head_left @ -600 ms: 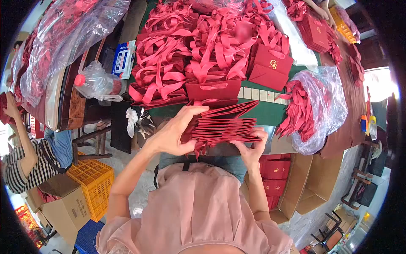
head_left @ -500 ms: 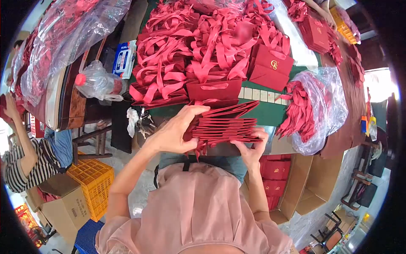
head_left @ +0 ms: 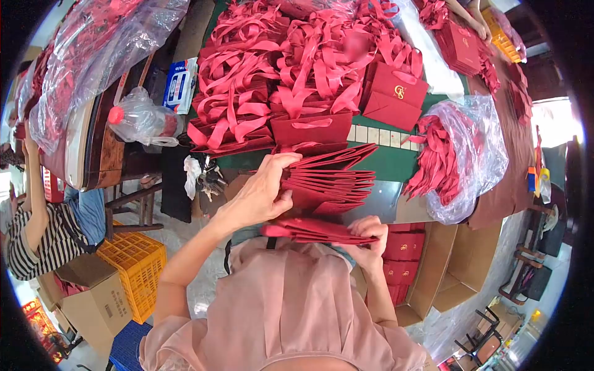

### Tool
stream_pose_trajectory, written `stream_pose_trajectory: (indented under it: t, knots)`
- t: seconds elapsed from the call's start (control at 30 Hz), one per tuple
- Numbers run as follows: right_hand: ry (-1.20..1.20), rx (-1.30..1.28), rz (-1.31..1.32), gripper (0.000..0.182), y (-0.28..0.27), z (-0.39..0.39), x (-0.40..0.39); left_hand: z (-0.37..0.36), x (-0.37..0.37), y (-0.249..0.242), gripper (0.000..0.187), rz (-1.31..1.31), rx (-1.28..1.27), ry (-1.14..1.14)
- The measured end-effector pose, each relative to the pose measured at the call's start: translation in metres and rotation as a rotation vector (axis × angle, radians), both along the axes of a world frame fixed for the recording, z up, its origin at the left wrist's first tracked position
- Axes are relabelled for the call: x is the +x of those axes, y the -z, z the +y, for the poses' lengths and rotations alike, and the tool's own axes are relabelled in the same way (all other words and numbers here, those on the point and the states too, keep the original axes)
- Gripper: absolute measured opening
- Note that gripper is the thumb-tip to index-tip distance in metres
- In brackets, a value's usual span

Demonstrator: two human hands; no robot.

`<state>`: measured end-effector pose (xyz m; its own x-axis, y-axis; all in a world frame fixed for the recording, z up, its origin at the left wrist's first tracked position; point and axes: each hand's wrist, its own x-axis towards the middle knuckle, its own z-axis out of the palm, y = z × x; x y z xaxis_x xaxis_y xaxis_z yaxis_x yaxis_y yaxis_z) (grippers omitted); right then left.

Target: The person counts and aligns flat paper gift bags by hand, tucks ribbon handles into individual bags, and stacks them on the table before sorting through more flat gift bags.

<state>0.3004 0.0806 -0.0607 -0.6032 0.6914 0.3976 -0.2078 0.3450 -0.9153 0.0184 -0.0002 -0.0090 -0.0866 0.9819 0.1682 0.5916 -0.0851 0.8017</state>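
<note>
Right hand (head_left: 370, 244): fingers curled, gripping a thin bundle of flat red paper bags (head_left: 315, 230) near the chest.
Left hand (head_left: 263, 190): fingers pressed on the fanned stack (head_left: 331, 179) just above.
Beyond: glossy ribbon-handled bags (head_left: 291, 68) heaped on green table (head_left: 390, 162).
Right: crinkled clear plastic sack (head_left: 461, 154), cardboard box (head_left: 445, 272).

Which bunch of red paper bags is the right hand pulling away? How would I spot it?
Start at the green table piled with red ribboned bags. At its near edge the left hand presses a fanned stack of flat red bags. The small bundle of flat red bags is below it, off the table, pinched by the right hand.
</note>
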Motion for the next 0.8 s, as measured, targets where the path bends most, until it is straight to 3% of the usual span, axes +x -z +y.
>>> stream_pose_trajectory:
  t: [0.3, 0.33, 0.37, 0.43, 0.47, 0.53, 0.67, 0.8]
  knots:
    - [0.263, 0.078, -0.077, 0.065, 0.017, 0.003, -0.04, -0.005, -0.008, -0.002, 0.068, -0.152, -0.095, 0.062]
    - [0.302, 0.099, -0.085, 0.065, 0.016, 0.005, -0.044, -0.006, -0.014, 0.004, 0.082, -0.166, -0.096, 0.114]
    - [0.302, 0.1, -0.085, 0.065, 0.016, 0.008, -0.046, -0.008, -0.017, 0.004, 0.082, -0.165, -0.095, 0.115]
    - [0.344, 0.147, -0.094, 0.065, 0.016, 0.013, -0.047, -0.008, -0.021, 0.002, 0.102, -0.418, -0.159, 0.17]
    - [0.357, 0.142, -0.129, 0.066, 0.016, 0.013, -0.046, -0.008, -0.02, -0.002, 0.122, -0.349, -0.149, 0.182]
    - [0.371, 0.146, -0.12, 0.067, 0.016, 0.014, -0.05, -0.008, -0.007, -0.008, 0.137, -0.125, -0.108, 0.093]
    - [0.378, 0.177, -0.138, 0.068, 0.016, 0.014, -0.052, -0.007, 0.019, 0.027, 0.122, -0.016, 0.021, -0.103]
    - [0.388, 0.227, -0.159, 0.07, 0.015, 0.013, -0.049, -0.006, 0.015, 0.017, 0.108, -0.051, 0.036, -0.05]
